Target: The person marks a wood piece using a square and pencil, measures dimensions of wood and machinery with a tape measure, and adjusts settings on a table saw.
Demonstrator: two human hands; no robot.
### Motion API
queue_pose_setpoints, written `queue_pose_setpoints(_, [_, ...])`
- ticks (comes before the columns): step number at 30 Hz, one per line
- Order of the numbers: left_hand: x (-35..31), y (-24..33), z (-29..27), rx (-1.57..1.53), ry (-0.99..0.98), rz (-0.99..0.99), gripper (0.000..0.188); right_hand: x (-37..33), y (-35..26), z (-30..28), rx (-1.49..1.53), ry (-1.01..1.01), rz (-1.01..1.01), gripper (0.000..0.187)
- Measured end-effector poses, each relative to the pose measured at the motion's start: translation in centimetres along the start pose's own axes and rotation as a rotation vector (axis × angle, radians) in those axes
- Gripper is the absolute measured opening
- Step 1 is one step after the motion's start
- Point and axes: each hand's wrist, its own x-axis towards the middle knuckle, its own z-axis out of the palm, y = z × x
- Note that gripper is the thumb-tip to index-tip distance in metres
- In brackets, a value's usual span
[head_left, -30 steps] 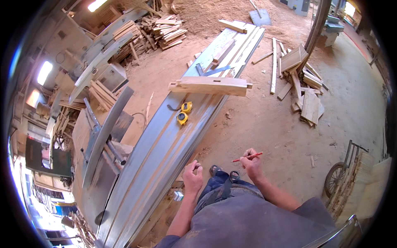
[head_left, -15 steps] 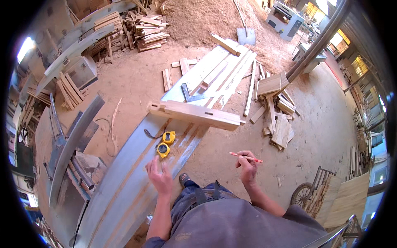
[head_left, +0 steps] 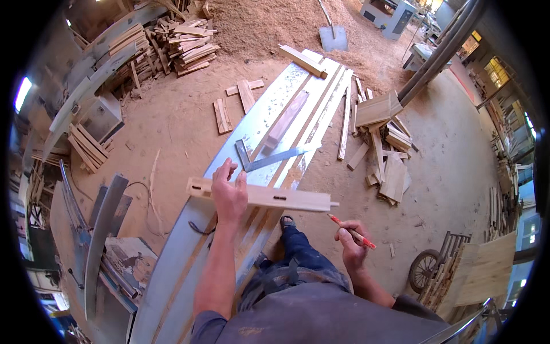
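My left hand (head_left: 230, 195) reaches over a pale wooden beam with slots (head_left: 292, 199), which lies across the long bench. Its fingers are half bent and apart, holding nothing, beside the corner of a metal try square (head_left: 275, 158). I cannot tell whether the fingertips touch the square. My right hand (head_left: 353, 246) grips a red pencil (head_left: 361, 238) to the right of the beam's end, tip pointing up and left. A dark wrist strap (head_left: 199, 230) shows beside my left forearm; the yellow tape measures are hidden behind that arm.
Along the bench (head_left: 172, 275) lie a wooden block (head_left: 286, 121) and, at its far end, another beam (head_left: 303, 61). Scrap wood (head_left: 392, 178) is heaped on the floor to the right. A shovel (head_left: 334, 38) rests against sawdust. A wheeled cart (head_left: 425, 269) stands at lower right.
My left hand has moved forward, from near the tape measures to over the beam by the square. My right hand still holds the pencil, slightly lower in view. The view has shifted forward.
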Motion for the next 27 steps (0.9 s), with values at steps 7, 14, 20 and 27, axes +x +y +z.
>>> queue_pose_setpoints(7, [9.3, -1.6, 11.2, 0.287, -0.220, 0.010, 0.066, 9.7, 1.1, -1.0, 0.140, -0.112, 0.018, 0.011])
queue_pose_setpoints(14, [14.3, -2.3, 21.3, 0.564, -0.389, -0.074, 0.065, 17.8, 1.7, -4.5, 0.195, 0.108, 0.124, 0.015])
queue_pose_setpoints(20, [15.5, 0.4, 18.1, 0.420, -0.258, -0.229, 0.071, 20.8, 0.2, -5.4, 0.180, 0.118, 0.104, 0.020])
queue_pose_setpoints(27, [5.4, 6.2, -1.1, 0.170, -0.058, -0.322, 0.071, 17.3, 0.0, -1.6, 0.402, -0.192, -0.045, 0.032])
